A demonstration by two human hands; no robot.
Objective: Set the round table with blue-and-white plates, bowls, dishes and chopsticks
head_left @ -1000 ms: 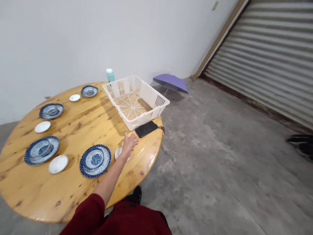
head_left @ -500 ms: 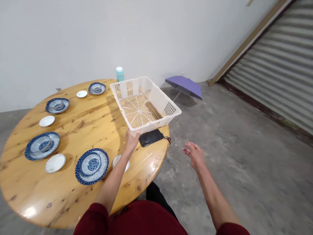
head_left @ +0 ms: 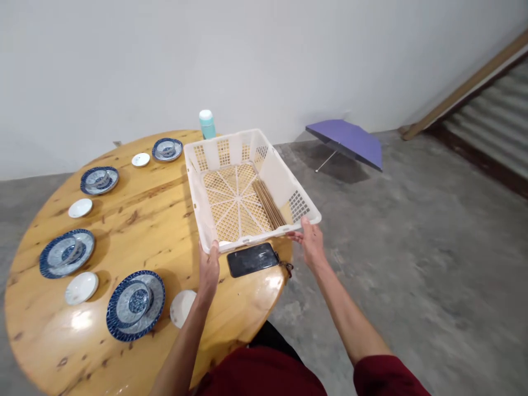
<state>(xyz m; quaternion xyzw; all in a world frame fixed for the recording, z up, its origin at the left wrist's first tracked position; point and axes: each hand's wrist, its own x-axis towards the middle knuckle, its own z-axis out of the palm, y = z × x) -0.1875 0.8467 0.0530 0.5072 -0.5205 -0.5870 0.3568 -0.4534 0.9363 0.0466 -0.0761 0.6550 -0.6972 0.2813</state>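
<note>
A white plastic basket [head_left: 231, 147] stands on the right side of a round wooden table [head_left: 136, 214], partly over its edge. Dark chopsticks [head_left: 269, 202] lie inside along its right wall. My left hand [head_left: 209, 269] grips the basket's near left corner. My right hand [head_left: 310, 243] holds the near right corner, fingers curled on the rim. A black phone [head_left: 252, 259] lies on the table just in front of the basket, between my hands.
Several blue patterned plates with bowls [head_left: 135, 303] and small white saucers [head_left: 81, 287] ring the table's left side. A teal bottle [head_left: 207, 124] stands behind the basket. A purple umbrella [head_left: 345, 141] lies open on the concrete floor. A metal shutter [head_left: 490, 132] is at the right.
My left hand went from beside the phone to the basket's near left corner. My right hand came into view and took the near right corner. The view turned left.
</note>
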